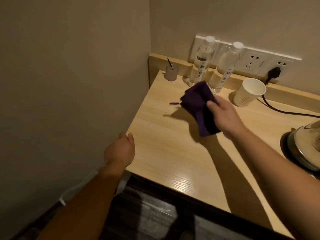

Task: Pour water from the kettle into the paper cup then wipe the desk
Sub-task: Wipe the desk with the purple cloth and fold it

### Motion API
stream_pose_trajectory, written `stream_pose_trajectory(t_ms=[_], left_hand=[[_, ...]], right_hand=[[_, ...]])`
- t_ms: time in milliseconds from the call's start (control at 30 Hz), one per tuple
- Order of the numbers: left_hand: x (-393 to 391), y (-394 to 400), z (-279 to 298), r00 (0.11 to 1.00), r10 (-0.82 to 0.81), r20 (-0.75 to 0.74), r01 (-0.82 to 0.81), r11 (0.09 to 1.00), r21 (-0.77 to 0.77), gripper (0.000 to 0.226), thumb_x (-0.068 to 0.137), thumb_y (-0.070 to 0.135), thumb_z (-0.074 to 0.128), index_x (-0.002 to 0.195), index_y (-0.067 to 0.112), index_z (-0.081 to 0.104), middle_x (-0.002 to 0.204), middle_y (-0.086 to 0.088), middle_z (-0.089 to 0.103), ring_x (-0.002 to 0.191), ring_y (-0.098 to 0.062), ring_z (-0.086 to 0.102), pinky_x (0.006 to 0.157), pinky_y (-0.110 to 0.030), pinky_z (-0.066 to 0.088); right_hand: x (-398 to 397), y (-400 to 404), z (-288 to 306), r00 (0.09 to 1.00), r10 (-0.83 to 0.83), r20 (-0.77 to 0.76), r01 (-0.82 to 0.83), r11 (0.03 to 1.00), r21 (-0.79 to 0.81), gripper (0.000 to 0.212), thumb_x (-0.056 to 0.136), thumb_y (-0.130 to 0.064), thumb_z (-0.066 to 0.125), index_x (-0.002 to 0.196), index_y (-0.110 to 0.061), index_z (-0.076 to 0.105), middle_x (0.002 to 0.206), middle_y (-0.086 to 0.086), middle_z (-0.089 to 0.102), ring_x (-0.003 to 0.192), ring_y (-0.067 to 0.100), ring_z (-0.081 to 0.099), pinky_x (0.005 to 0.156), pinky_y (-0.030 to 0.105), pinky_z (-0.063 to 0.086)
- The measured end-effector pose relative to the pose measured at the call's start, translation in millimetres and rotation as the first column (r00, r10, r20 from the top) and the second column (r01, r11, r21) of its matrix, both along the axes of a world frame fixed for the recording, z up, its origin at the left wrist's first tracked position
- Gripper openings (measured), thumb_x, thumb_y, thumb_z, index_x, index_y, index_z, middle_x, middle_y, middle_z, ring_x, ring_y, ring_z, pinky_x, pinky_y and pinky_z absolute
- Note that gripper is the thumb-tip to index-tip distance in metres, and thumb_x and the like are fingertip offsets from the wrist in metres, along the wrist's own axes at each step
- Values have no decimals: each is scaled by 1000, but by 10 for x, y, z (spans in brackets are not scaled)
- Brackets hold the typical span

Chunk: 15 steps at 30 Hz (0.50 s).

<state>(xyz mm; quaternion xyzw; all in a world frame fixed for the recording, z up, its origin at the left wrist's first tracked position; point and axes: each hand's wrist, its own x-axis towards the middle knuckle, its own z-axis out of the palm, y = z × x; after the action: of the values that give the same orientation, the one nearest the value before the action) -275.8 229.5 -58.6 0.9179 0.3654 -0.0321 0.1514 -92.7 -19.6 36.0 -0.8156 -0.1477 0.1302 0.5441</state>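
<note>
My right hand point(225, 116) grips a dark purple cloth point(197, 104) and holds it just above the middle of the light wooden desk point(173, 153). A white paper cup point(249, 94) stands upright at the back right, near the wall. The kettle point(306, 148) sits on its base at the right edge of the view, partly cut off. My left hand point(121, 149) hovers at the desk's left edge, fingers loosely curled, holding nothing.
Two clear water bottles point(200, 63) point(225, 68) stand at the back by the wall sockets point(251, 63). A small frosted glass with a black stick point(170, 72) sits in the back left corner. A black cord point(284, 110) runs from the plug toward the kettle.
</note>
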Motion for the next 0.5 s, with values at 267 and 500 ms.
stream_pose_trajectory(t_ms=[267,500], left_hand=[[-19,19,-78,1000,6,20,-6,1000,18,51,102,44,18,117,8,51,98,-15,66,85,-35,62,69,-40,45],[-15,1,-53,1000,-8,30,7,999,31,50,103,42,19,115,5,51,99,-20,66,85,-38,61,68,-41,44]], right_hand=[[888,274,-630,811,526,257,-203,665,-719,45,96,-19,46,141,-15,40,143,14,47,129,33,44,105,41,34],[527,55,-807,712,634,303,-232,620,-750,51,96,-18,49,144,-6,36,152,15,33,142,31,27,116,39,17]])
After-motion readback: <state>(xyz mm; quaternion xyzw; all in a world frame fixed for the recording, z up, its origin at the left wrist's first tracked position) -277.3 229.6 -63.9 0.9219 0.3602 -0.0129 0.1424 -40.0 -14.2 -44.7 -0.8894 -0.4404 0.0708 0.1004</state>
